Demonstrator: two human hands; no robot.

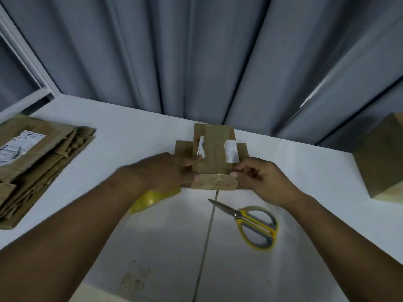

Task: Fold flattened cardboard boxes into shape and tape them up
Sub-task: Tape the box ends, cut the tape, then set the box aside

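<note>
Currently both hands are on one small cardboard box (214, 155), held just above the white table (135, 127), centre of view. The left hand (172, 168) grips its left side, thumb pressed beside a torn white label. The right hand (259, 179) pinches the lower right edge at the near flap.

Risks, as judged:
- Side flaps stick out unfolded; if either grip loosens, the near flap likely springs back.
- Old tape and label scraps on the panel may keep fresh tape from holding.
- The yellow tape roll (152, 198) lies half under the left forearm and could be knocked away.
- The scissors (254, 223) point toward the box, near the right wrist.

Count: hands, two; box in hand, one; tape roll, one; scissors, one; stack of flattened boxes (37, 166), one at left, sheets uncountable; assembled box (383, 160), one at the right edge.
</note>
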